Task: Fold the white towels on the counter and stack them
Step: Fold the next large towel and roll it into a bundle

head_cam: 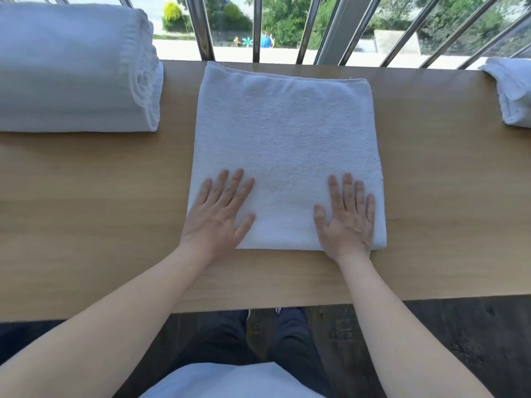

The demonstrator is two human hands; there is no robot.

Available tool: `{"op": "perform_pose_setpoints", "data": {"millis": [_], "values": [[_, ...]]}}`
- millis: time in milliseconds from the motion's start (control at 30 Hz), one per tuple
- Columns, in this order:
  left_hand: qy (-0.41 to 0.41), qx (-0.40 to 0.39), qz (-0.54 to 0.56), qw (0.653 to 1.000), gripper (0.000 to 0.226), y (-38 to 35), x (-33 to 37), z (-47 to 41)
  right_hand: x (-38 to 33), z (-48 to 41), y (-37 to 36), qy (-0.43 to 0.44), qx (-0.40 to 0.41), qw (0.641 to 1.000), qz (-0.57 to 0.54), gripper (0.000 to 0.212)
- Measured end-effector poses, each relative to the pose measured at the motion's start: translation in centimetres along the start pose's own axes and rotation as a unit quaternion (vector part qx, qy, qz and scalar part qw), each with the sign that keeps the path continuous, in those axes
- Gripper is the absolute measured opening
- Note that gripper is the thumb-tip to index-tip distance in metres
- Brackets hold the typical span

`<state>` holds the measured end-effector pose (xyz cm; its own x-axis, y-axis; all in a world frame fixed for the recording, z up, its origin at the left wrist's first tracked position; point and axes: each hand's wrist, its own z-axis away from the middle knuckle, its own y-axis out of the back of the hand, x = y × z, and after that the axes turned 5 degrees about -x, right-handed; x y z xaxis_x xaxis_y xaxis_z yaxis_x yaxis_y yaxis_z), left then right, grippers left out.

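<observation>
Wooden counter — folded towel centre, towel stack left, another towel right

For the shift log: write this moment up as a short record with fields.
surface: wooden counter, window bars behind
centre towel: folded to a rough square, lying flat
left hand: fingers straight, flat on the centre towel's near left corner
right hand: fingers straight, flat on its near right corner
pile: folded white towels at far left, apart from the centre towel
right towel: white, at far right, partly out of frame
</observation>
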<state>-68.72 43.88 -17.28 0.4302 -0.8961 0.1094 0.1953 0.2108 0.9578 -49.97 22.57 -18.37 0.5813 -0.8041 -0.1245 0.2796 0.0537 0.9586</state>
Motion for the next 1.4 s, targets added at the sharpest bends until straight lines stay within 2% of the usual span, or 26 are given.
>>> {"op": "perform_pose_setpoints", "data": {"millis": [267, 400, 533, 667, 967, 1067, 1167, 1333, 1400], "values": [[0.016, 0.031, -0.004, 0.999, 0.066, -1.4, -1.5, 2.3, 1.6, 0.9, 0.0, -0.036, -0.002, 0.999, -0.027, 0.067], [0.008, 0.057, 0.027, 0.998, 0.061, -1.3, -1.6, 2.4, 0.3, 1.7, 0.5, -0.053, -0.001, 0.998, -0.033, 0.055], [-0.030, 0.161, 0.068, 0.984, 0.051, -1.2, -0.7, 3.5, -2.5, 4.5, 0.1, 0.088, -0.056, 0.994, 0.015, 0.061], [-0.025, 0.123, 0.053, 0.991, 0.064, -1.9, 0.5, 5.8, -2.7, 6.0, -0.6, 0.128, -0.069, 0.988, 0.045, 0.081], [0.005, 0.093, -0.020, 0.995, 0.083, -2.3, 2.8, 7.3, -2.1, 6.2, -0.6, 0.149, -0.028, 0.980, 0.132, 0.088], [0.013, 0.095, -0.012, 0.995, 0.077, -1.7, 3.1, 7.2, -2.4, 6.1, 0.8, 0.144, -0.026, 0.980, 0.135, 0.079], [0.009, 0.107, 0.028, 0.994, 0.073, -1.1, 2.5, 7.5, -2.7, 6.0, 2.3, 0.142, -0.020, 0.986, 0.081, 0.064], [-0.018, 0.198, 0.102, 0.975, 0.055, -0.2, 0.1, 7.9, -3.4, 5.9, 4.2, 0.149, 0.076, 0.986, 0.006, 0.047], [-0.018, 0.224, 0.161, 0.961, 0.060, 0.0, -1.2, 7.8, -3.8, 5.3, 5.3, 0.140, 0.110, 0.984, -0.003, 0.039]]}}
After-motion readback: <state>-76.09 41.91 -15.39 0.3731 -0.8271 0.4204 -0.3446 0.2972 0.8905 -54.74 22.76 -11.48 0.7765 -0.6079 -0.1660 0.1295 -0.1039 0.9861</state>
